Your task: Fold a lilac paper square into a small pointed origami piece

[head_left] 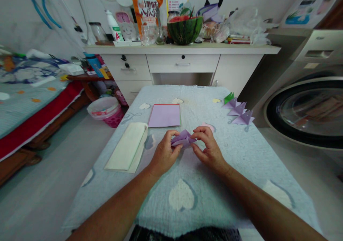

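Observation:
Between my two hands is a folded piece of purple origami paper (184, 137), with pointed layers rising in its middle. My left hand (167, 149) pinches its left end between thumb and fingers. At its right end, the thumb and fingertips of my right hand (207, 146) grip the paper. A square stack of purple paper (164, 116), with a red edge showing at the back, lies just beyond my left hand. Toward the table's far right corner sit several finished folded shapes, a green one (229, 97) and purple ones (243, 118), in a row.
A folded cream cloth or paper (125, 148) lies on the left of the cloth-covered table (227, 198). Behind stands a white desk (183, 63) bearing a cut watermelon (184, 32) and packages. A washing machine (308, 65) is at right, a pink bin (111, 114) at left.

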{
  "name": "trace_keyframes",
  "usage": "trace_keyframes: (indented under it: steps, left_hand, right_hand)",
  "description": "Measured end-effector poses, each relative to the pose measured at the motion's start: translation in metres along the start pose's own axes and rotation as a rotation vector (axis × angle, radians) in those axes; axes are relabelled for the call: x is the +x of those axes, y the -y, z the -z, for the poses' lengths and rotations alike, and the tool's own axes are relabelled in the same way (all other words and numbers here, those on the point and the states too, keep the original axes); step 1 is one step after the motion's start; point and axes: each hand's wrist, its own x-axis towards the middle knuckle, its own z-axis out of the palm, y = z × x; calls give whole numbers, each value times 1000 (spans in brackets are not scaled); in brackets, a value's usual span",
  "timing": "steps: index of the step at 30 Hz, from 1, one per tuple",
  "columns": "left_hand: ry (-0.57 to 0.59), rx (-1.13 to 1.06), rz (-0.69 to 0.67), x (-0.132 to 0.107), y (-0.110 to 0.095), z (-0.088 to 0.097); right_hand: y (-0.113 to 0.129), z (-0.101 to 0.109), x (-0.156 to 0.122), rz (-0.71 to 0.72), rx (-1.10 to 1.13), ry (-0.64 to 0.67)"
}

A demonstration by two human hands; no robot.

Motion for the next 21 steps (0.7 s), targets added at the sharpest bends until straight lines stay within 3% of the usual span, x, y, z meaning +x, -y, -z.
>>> trace_keyframes:
  steps: [6, 12, 17, 21]
  left_hand:
    - [39, 17, -151, 3, 1, 2]
    - [85, -5, -139, 5, 0, 3]
    - [29, -60, -106, 6, 0, 6]
    - [-2, -90, -62, 5, 0, 7]
  right_hand:
    - [0, 0, 0, 20, -3, 40]
    - [2, 4, 2, -22, 100, 74]
    - [-3, 11, 3, -267, 210, -35]
    - [-12, 10, 4, -507, 321, 16]
